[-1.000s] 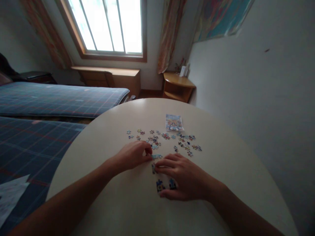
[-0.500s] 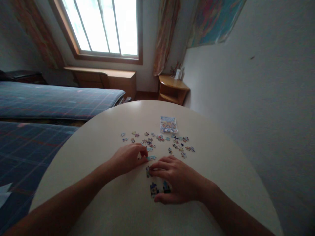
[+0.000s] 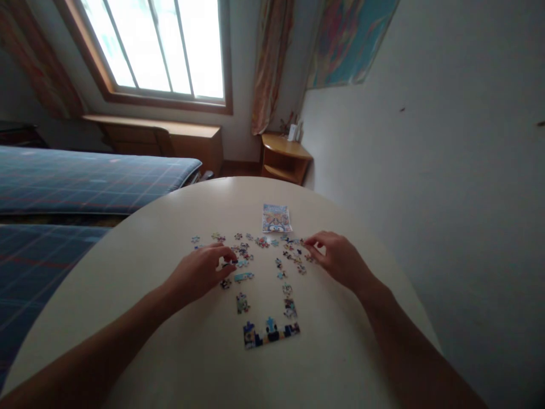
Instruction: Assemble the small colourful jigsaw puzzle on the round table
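Note:
My left hand [image 3: 203,268] is left of the jigsaw pieces, thumb and fingers pinched round a small dark puzzle piece [image 3: 230,262]. At the right end of the loose pieces, my right hand [image 3: 344,260] has its fingertips closed on another puzzle piece [image 3: 302,241], mostly hidden. Nearer to me, a joined bottom strip of puzzle [image 3: 272,334] lies flat. Above its left end is a joined section [image 3: 242,304]; above its right end is another section [image 3: 290,308]. A light-blue section [image 3: 244,276] lies close to my left fingertips.
Several loose puzzle pieces [image 3: 263,242] spread across the round white table [image 3: 179,355]. Behind them lies a printed picture sheet [image 3: 276,218]. A bed with a plaid cover [image 3: 85,176] stands at the left, and a white wall [image 3: 434,204] rises at the right.
My right hand has moved from the near puzzle sections up and right to the loose pieces, uncovering the bottom strip and right side. My view has turned slightly right.

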{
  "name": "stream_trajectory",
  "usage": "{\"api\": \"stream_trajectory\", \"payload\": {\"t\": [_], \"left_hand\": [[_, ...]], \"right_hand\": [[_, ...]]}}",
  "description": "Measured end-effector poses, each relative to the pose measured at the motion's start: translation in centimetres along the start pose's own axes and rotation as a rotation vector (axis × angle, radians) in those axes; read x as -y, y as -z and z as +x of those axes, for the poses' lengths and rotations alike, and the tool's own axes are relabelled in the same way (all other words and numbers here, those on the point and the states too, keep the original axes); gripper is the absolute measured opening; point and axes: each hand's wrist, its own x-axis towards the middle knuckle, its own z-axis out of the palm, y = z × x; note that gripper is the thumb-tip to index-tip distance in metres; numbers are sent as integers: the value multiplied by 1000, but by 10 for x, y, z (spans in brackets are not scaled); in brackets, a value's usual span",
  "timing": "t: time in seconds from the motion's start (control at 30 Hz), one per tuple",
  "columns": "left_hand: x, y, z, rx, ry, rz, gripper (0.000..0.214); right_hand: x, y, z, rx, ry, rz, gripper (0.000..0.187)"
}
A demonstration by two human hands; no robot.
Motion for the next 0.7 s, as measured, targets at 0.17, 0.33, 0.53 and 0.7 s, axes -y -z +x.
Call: {"api": "stream_trajectory", "payload": {"t": [0.17,0.33,0.53,0.7], "left_hand": [[8,-9,5,-83,-144,-31,22],[16,-12,8,-84,-144,-9,23],[30,-13,14,-173,-80,42,28],[37,-17,17,-241,-128,10,31]], "right_hand": [[-21,-1,-1,158,-189,43,19],[-22,-7,-1,200,-216,140,21],[-41,-3,-1,228,-285,190,25],[-52,4,-6,329,-218,269,29]]}}
